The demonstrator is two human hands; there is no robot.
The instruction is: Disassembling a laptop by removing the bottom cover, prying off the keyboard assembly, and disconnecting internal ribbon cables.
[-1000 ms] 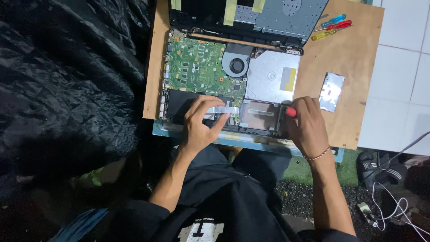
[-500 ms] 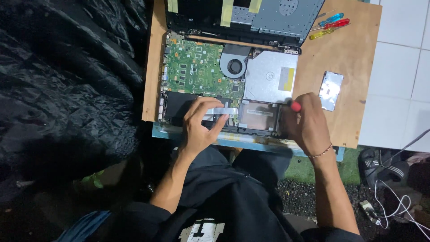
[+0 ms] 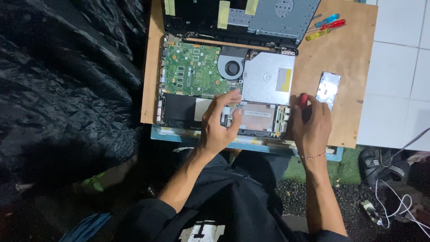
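We see a yellow rectangular label (image 3: 283, 79) on the silver drive (image 3: 264, 76) in the laptop's middle. Three pale yellow tape strips (image 3: 223, 13) sit along the black lid at the top. A silvery foil pouch (image 3: 328, 88) lies on the counter (image 3: 349, 49), right of the drive.

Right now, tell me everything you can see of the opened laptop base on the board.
The laptop base lies flat and uncovered on a wooden board. At its left sits a green circuit board, beside it a round black fan, to the right a silver optical drive with a yellow label. A dark bay fills the lower left. The left hand rests on its lower middle; the right hand, gripping a red-handled tool, is at its right edge.
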